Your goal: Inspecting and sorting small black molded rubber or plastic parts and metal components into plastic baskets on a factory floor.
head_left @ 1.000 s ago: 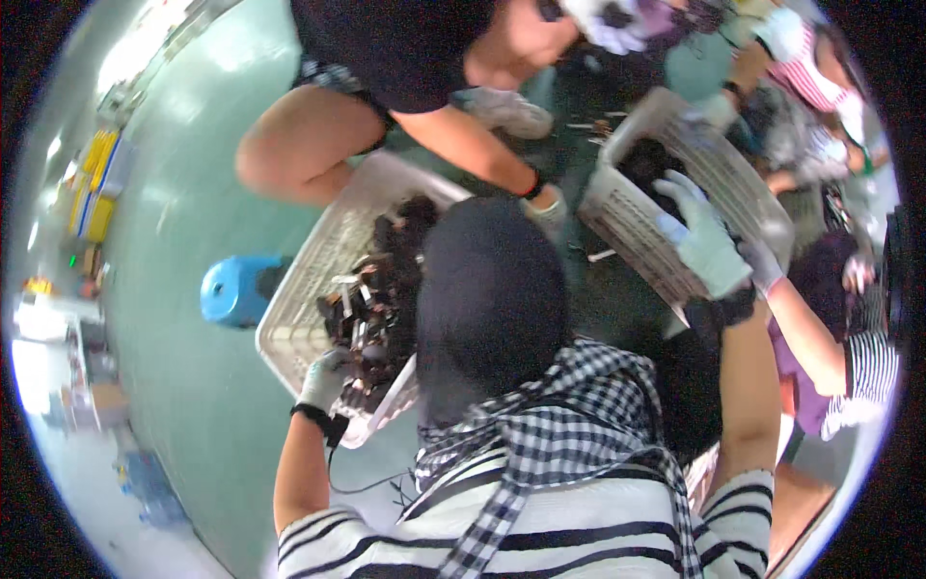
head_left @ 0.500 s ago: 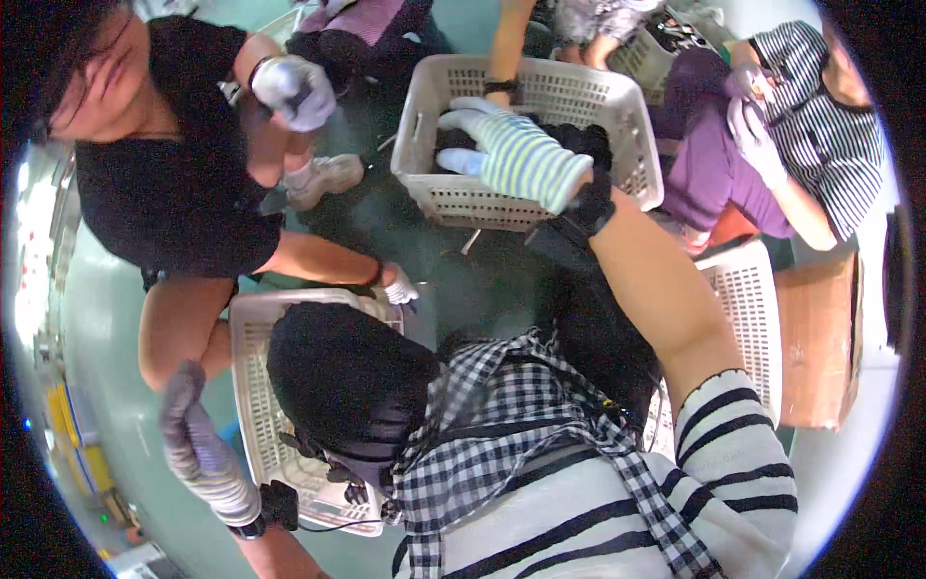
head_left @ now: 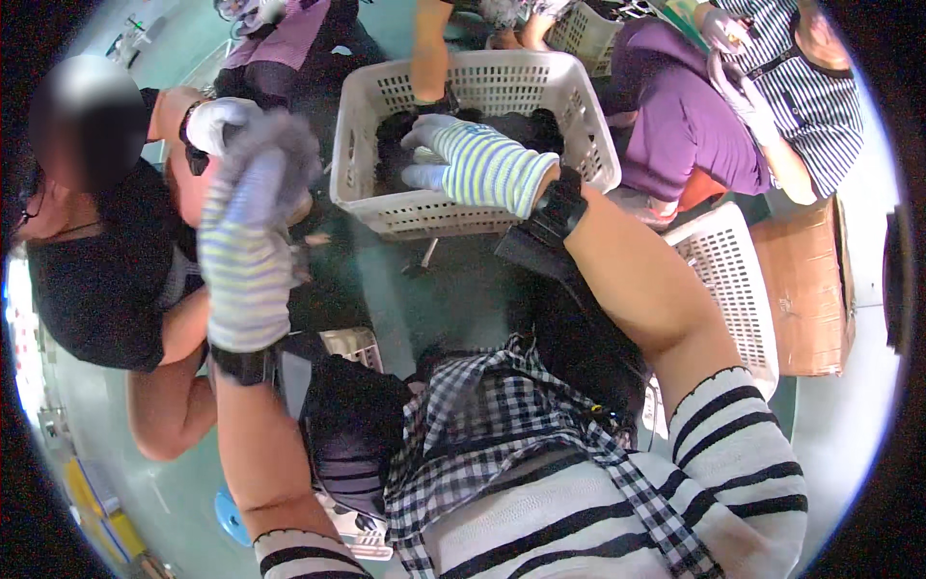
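Head view: your right hand, in a striped glove, is at 12 o'clock. It is over the white plastic basket, with the back of the glove facing up. Its thumb stands away from the fingers, so the grip is spread. The pile of black pieces lies inside that basket, under and around your glove. I cannot tell if your fingers touch the pile.

Your left hand is at 10 o'clock, up off the floor and to the left of the basket. Its fingers are a blur, so I cannot tell if they are spread or pinching something. A co-worker's white glove shows just beside it.

Another co-worker's bare arm comes down into the basket from 12 o'clock. A small white stick lies on the green floor, near the basket. At 3 o'clock, a second white basket stands next to a brown cardboard box.
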Available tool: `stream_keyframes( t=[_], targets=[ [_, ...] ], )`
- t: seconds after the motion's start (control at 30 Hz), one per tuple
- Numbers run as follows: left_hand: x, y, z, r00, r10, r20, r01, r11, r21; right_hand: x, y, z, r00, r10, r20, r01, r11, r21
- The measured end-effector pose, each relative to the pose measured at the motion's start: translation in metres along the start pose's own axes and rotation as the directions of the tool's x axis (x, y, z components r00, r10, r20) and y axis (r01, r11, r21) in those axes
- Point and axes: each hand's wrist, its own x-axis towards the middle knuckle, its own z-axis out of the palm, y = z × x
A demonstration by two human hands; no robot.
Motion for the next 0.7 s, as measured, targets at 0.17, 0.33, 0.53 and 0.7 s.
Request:
stream_keyframes(
  t=[0.17,0.33,0.53,0.7],
  targets=[
    [0.018,-0.039,-0.04,0.977,-0.21,0.032,0.209,0.977,0.049,-0.006,0.01,-0.007,0.998,-0.017,0.062,0.013,0.998,0.054],
    [0.02,-0.021,-0.015,0.984,-0.165,0.06,0.159,0.982,0.098,-0.009,0.005,-0.001,0.996,-0.063,0.055,0.064,0.998,-0.016],
    [0.014,-0.025,-0.012,0.978,-0.153,0.144,0.045,0.825,0.564,-0.017,-0.043,0.018,0.915,-0.151,0.373,0.189,0.979,-0.069],
    [0.017,-0.017,-0.011,0.988,-0.146,0.055,0.109,0.898,0.427,-0.033,-0.072,0.044,0.808,-0.333,0.486,0.382,0.924,-0.001]
  ],
)
